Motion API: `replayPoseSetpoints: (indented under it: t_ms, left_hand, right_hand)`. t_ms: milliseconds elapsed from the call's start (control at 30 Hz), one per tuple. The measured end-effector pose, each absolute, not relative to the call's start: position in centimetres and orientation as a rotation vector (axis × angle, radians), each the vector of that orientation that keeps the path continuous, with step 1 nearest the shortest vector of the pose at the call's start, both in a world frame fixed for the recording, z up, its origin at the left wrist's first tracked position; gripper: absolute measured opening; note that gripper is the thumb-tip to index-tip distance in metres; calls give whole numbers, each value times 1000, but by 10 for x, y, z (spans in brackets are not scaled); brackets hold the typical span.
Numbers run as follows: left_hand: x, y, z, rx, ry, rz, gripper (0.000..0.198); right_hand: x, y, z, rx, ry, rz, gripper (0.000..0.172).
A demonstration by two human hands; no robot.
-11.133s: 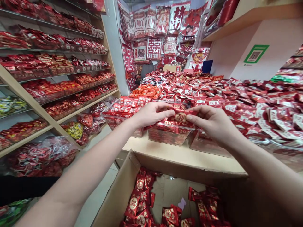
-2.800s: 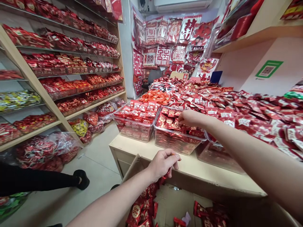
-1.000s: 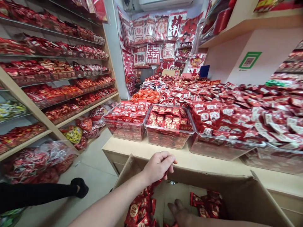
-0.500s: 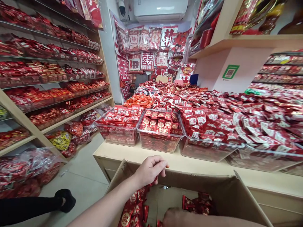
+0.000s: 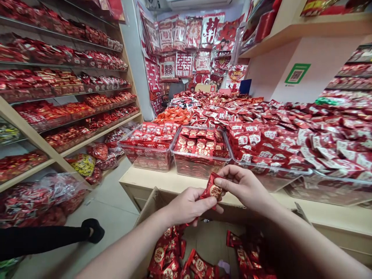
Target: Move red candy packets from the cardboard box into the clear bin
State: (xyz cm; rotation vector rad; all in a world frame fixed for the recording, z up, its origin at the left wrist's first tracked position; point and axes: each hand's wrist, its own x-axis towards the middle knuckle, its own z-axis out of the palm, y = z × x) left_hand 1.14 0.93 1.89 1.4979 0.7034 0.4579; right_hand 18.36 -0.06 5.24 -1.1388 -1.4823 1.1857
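Between my two hands is a red candy packet (image 5: pixel 213 189) with a round gold and white print. My left hand (image 5: pixel 188 203) grips it from the left, thumb across its front. My right hand (image 5: pixel 241 186) pinches its upper right side. Both hands are over an open cardboard box (image 5: pixel 203 236), near its far wall. Inside the box, loose red packets of the same look (image 5: pixel 162 252) lie at the left and front, and another heap (image 5: pixel 247 255) lies at the right. Whether more packets are tucked in my left palm is hidden.
Beyond the box, clear plastic bins (image 5: pixel 200 166) full of red packets line a pale counter (image 5: pixel 145 180). Shelves of packets (image 5: pixel 69 93) rise on the left, with bagged goods (image 5: pixel 43 197) on the floor. A person's black-clad leg and shoe (image 5: pixel 92 230) show at lower left.
My right hand has risen from inside the box to meet my left hand, and both now hold a packet. The view has shifted slightly downward.
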Motion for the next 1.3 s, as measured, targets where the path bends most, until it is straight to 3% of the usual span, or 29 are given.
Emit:
replayPoseSetpoints:
  t_ms: [233, 467, 967, 1300]
  left_hand:
    - [15, 10, 16, 1488, 649, 402, 43]
    - [12, 11, 15, 1509, 749, 472, 43]
    - [16, 10, 9, 1508, 754, 608, 50]
    - [16, 13, 2, 1450, 845, 635, 45]
  right_hand:
    - [181, -1, 37, -1121, -1158, 1445, 29]
    - [179, -1, 36, -1141, -1358, 1234, 26]
    - [181, -3, 33, -1111, -1205, 1452, 20]
    - [182, -2, 28, -1166, -1470, 1326, 21]
